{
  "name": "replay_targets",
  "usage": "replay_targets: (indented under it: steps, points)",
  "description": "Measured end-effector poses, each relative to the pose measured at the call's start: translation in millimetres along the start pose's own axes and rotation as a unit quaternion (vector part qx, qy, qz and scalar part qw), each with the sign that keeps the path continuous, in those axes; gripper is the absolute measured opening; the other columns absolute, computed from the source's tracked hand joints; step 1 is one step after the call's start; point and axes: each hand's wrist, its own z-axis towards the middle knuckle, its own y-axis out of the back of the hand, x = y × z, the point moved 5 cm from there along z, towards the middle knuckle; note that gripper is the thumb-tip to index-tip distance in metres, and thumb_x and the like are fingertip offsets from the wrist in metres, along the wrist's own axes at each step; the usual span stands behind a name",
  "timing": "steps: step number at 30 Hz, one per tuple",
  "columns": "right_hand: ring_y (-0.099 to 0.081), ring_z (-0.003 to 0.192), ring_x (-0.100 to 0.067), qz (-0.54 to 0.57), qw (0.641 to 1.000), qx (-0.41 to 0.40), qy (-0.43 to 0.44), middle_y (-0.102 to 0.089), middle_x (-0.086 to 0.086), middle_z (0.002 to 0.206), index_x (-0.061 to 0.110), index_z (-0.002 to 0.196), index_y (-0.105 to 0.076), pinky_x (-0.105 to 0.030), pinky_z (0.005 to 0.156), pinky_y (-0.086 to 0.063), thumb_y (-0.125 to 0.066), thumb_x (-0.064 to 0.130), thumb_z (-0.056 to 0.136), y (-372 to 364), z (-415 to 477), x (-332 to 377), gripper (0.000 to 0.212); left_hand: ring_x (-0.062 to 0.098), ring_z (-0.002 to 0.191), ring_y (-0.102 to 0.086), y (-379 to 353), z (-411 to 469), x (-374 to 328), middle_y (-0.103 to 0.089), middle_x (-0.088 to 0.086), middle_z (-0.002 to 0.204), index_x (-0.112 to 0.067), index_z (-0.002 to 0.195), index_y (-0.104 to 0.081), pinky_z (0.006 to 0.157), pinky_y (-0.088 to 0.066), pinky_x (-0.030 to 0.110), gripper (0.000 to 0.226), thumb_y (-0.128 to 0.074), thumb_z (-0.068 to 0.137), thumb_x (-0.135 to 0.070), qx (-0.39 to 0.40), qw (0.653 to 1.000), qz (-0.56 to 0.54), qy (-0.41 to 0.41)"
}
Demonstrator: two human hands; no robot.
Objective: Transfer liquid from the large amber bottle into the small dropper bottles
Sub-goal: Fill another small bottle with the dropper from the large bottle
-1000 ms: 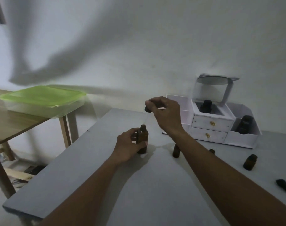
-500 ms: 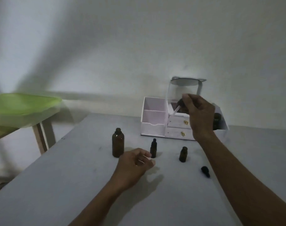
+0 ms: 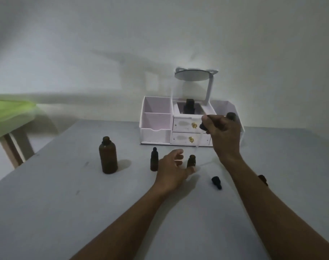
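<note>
The large amber bottle (image 3: 107,155) stands uncapped on the grey table (image 3: 66,212), left of centre. A small capped dropper bottle (image 3: 154,162) stands to its right. Another small bottle (image 3: 191,161), uncapped, stands just past the fingers of my left hand (image 3: 172,170), which is open and reaches toward it; whether the fingers touch it I cannot tell. My right hand (image 3: 224,136) pinches a dropper (image 3: 201,131) by its black bulb, the clear glass tube pointing down above that small bottle.
A black dropper cap (image 3: 216,182) lies on the table right of my left hand. A white drawer organiser (image 3: 156,121) with a small mirror and dark bottles stands at the back. A green-lidded box (image 3: 8,111) sits on a wooden table at far left.
My left hand let go of the large bottle and moved right toward the uncapped small bottle. My right hand carried the dropper right, then lowered it over that bottle. The camera view shifted right.
</note>
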Motion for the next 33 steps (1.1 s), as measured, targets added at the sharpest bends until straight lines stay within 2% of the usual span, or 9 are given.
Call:
replay_targets:
  steps: [4, 9, 15, 19, 23, 26, 30, 33]
  points:
    - [-0.074, 0.073, -0.001, 0.019, 1.000, 0.003, -0.003, -0.072, 0.019, 0.076, 0.030, 0.088, -0.070, -0.014, 0.072, -0.058, -0.072, 0.022, 0.091, 1, -4, -3, 0.008, 0.017, 0.115, -0.059, -9, 8, 1, -0.058, -0.001, 0.135, -0.022, 0.138, -0.051, 0.093, -0.049, 0.028, 0.072, -0.083, 0.075, -0.033, -0.008, 1.000, 0.006, -0.003]
    - [-0.073, 0.073, 0.000, 0.039, 0.999, 0.001, -0.011, -0.072, 0.017, 0.077, 0.025, 0.091, -0.071, -0.013, 0.070, -0.057, -0.072, 0.021, 0.091, 2, -5, -4, 0.004, 0.015, 0.110, -0.062, -11, 11, -2, -0.062, 0.001, 0.130, -0.020, 0.134, -0.055, 0.088, -0.048, 0.023, 0.067, -0.084, 0.074, -0.029, -0.011, 1.000, 0.016, -0.020]
    - [-0.074, 0.073, -0.004, 0.024, 1.000, 0.014, 0.010, -0.072, 0.024, 0.070, 0.039, 0.082, -0.069, -0.015, 0.070, -0.058, -0.072, 0.024, 0.090, -1, -6, -4, 0.017, 0.009, 0.100, -0.058, -13, 11, -5, -0.065, -0.002, 0.123, -0.016, 0.125, -0.064, 0.089, -0.040, 0.015, 0.048, -0.079, 0.080, -0.027, -0.012, 0.997, 0.068, -0.044]
    - [-0.073, 0.073, -0.001, 0.019, 0.999, 0.025, 0.009, -0.073, 0.017, 0.075, 0.039, 0.082, -0.069, -0.012, 0.069, -0.055, -0.073, 0.028, 0.089, -4, -8, -8, 0.014, 0.019, 0.111, -0.062, -11, 9, -5, -0.067, 0.003, 0.124, -0.014, 0.123, -0.066, 0.103, -0.044, 0.027, 0.043, -0.078, 0.082, -0.024, -0.016, 0.996, 0.073, -0.048]
    - [-0.072, 0.071, 0.000, 0.014, 0.999, 0.038, 0.014, -0.072, 0.013, 0.076, 0.029, 0.085, -0.072, -0.004, 0.070, -0.050, -0.074, 0.024, 0.088, -8, -9, -12, 0.007, 0.019, 0.111, -0.063, -12, 10, -4, -0.068, 0.003, 0.123, -0.014, 0.122, -0.067, 0.105, -0.046, 0.031, 0.042, -0.078, 0.082, -0.024, -0.016, 0.996, 0.075, -0.050]
    - [-0.071, 0.071, 0.002, 0.001, 0.999, 0.042, 0.027, -0.071, 0.015, 0.073, 0.033, 0.081, -0.071, -0.001, 0.071, -0.047, -0.074, 0.023, 0.087, -11, -9, -11, 0.012, 0.020, 0.113, -0.062, -12, 11, -2, -0.067, 0.002, 0.125, -0.015, 0.124, -0.066, 0.107, -0.044, 0.033, 0.043, -0.077, 0.083, -0.025, -0.014, 0.996, 0.078, -0.045]
    - [-0.070, 0.070, 0.001, -0.005, 0.998, 0.054, 0.039, -0.071, 0.015, 0.072, 0.038, 0.078, -0.069, -0.001, 0.071, -0.047, -0.075, 0.022, 0.087, -13, -8, -10, 0.019, 0.020, 0.114, -0.062, -12, 13, 0, -0.066, 0.002, 0.127, -0.016, 0.125, -0.065, 0.108, -0.043, 0.034, 0.044, -0.077, 0.083, -0.025, -0.013, 0.996, 0.075, -0.041]
    - [-0.071, 0.070, -0.001, -0.007, 0.998, 0.051, 0.042, -0.071, 0.013, 0.072, 0.034, 0.080, -0.071, -0.003, 0.072, -0.049, -0.075, 0.023, 0.087, -13, -6, -12, 0.013, 0.020, 0.113, -0.062, -12, 14, 1, -0.066, 0.002, 0.126, -0.016, 0.124, -0.066, 0.108, -0.044, 0.035, 0.045, -0.078, 0.082, -0.025, -0.014, 0.996, 0.072, -0.041]
